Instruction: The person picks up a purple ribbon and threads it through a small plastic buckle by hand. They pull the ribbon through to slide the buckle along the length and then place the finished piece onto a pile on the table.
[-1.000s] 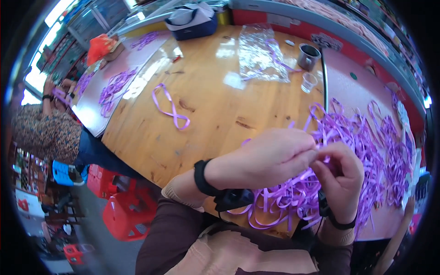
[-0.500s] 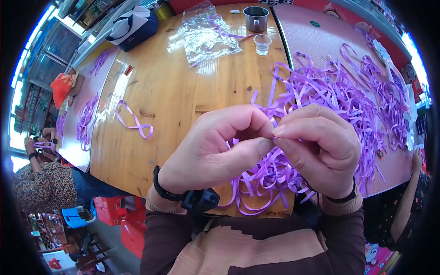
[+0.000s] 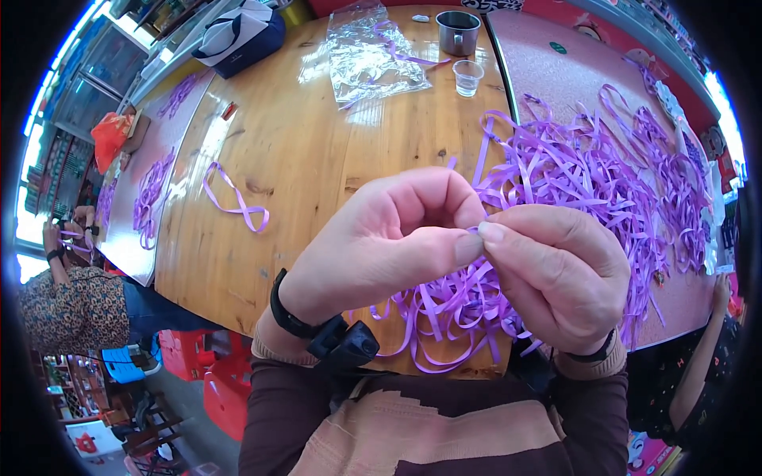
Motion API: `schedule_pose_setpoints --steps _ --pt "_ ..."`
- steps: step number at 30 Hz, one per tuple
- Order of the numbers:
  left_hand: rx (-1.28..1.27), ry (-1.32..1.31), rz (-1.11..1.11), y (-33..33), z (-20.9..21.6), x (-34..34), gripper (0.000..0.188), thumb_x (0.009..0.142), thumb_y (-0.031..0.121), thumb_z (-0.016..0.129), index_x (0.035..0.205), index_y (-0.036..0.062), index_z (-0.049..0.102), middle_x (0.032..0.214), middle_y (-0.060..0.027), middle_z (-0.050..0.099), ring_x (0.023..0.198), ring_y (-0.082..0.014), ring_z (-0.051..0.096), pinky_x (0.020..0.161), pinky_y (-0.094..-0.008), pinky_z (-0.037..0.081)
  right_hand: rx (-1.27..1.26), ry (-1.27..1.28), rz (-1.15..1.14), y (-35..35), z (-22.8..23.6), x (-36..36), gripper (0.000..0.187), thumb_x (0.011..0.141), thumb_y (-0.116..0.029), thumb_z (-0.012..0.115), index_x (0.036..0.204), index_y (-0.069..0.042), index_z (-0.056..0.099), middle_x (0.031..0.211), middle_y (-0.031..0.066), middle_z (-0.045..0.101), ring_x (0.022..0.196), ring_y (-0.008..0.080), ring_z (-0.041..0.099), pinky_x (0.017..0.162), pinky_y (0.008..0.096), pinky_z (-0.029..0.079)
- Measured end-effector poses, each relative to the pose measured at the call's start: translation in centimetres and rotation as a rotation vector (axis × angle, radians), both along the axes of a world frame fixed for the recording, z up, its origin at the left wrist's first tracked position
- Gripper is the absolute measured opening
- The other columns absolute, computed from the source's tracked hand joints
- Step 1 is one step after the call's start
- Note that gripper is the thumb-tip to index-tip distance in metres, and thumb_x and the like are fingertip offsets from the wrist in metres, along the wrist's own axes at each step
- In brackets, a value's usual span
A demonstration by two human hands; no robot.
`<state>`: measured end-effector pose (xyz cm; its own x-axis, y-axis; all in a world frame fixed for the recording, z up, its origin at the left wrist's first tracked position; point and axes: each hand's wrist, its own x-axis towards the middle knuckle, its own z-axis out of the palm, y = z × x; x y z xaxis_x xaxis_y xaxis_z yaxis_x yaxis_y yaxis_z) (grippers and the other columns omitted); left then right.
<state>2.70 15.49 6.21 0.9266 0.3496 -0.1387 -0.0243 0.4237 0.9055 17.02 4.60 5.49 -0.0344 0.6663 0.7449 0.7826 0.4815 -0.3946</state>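
Note:
My left hand (image 3: 397, 242) and my right hand (image 3: 552, 270) meet fingertip to fingertip above the near edge of the table. Both are closed in a pinch on a small bit of purple ribbon (image 3: 474, 230); most of it is hidden by the fingers. Behind and beneath them spreads a large tangled heap of purple ribbons (image 3: 571, 155), running from the wooden table onto the pink one at right. A single ribbon loop (image 3: 238, 202), crossed once, lies apart to the left of my hands.
Toward the back of the wooden table (image 3: 309, 151) are a clear plastic bag (image 3: 373, 63), a metal mug (image 3: 458, 33) and a plastic cup (image 3: 467, 79). A blue-and-white bag (image 3: 238, 40) sits back left. Co-workers sit at left (image 3: 75, 309) and right (image 3: 698, 373). Red stools (image 3: 226, 389) stand below left.
My fingertips have shifted slightly against each other, and the right thumb now lies nearer the left thumb's tip. The whole view has turned slightly. Both hands keep their pinch.

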Motion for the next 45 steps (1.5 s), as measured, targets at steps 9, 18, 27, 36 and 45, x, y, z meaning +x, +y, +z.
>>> schedule_pose_setpoints --steps 9,18,27,36,45 --pt "0.303 -0.006 0.142 -1.0 -0.2 -0.1 0.010 0.074 0.003 0.057 0.081 0.0004 0.051 0.077 0.0006 0.047 0.067 -0.0049 0.043 0.060 -0.0171 0.035 -0.112 0.196 -0.027 0.0 0.2 -0.1 0.020 0.064 0.007 0.065 0.082 -0.001 0.060 0.075 0.0109 0.059 0.064 0.0173 0.058 0.052 0.0239 0.044" --pt "0.901 -0.331 0.292 -0.4 -1.3 0.8 0.010 0.074 -0.003 0.051 0.083 -0.0002 0.056 0.081 -0.0056 0.051 0.069 -0.0091 0.048 0.063 -0.0192 0.038 -0.061 0.235 -0.095 0.1 0.3 -0.3 0.016 0.062 0.007 0.064 0.073 -0.002 0.057 0.067 0.0070 0.054 0.057 0.0136 0.053 0.048 0.0215 0.040" --pt "0.387 -0.029 0.201 -1.2 -0.5 0.4 0.011 0.078 -0.001 0.053 0.088 -0.0047 0.056 0.077 -0.0034 0.057 0.068 -0.0054 0.052 0.062 -0.0184 0.042 -0.048 0.222 -0.083 0.1 0.2 -0.1 0.016 0.062 0.009 0.061 0.073 -0.001 0.056 0.066 0.0067 0.053 0.056 0.0124 0.052 0.045 0.0206 0.038" --pt "0.796 -0.125 0.310 -1.1 -1.0 0.5 0.007 0.071 -0.007 0.053 0.076 -0.0036 0.057 0.072 -0.0057 0.056 0.065 -0.0093 0.051 0.057 -0.0205 0.039 -0.049 0.183 -0.085 0.1 0.0 -0.4 0.017 0.063 0.007 0.064 0.076 -0.001 0.058 0.061 0.0057 0.053 0.050 0.0126 0.050 0.044 0.0213 0.036" --pt "0.866 -0.144 0.395 -1.3 -0.7 0.3 0.010 0.067 -0.009 0.051 0.072 -0.0024 0.055 0.069 -0.0060 0.054 0.062 -0.0108 0.050 0.055 -0.0211 0.038 -0.067 0.145 -0.071 -0.3 0.3 -0.1 0.015 0.063 0.001 0.069 0.076 -0.002 0.062 0.063 0.0073 0.059 0.048 0.0139 0.052 0.045 0.0236 0.038"
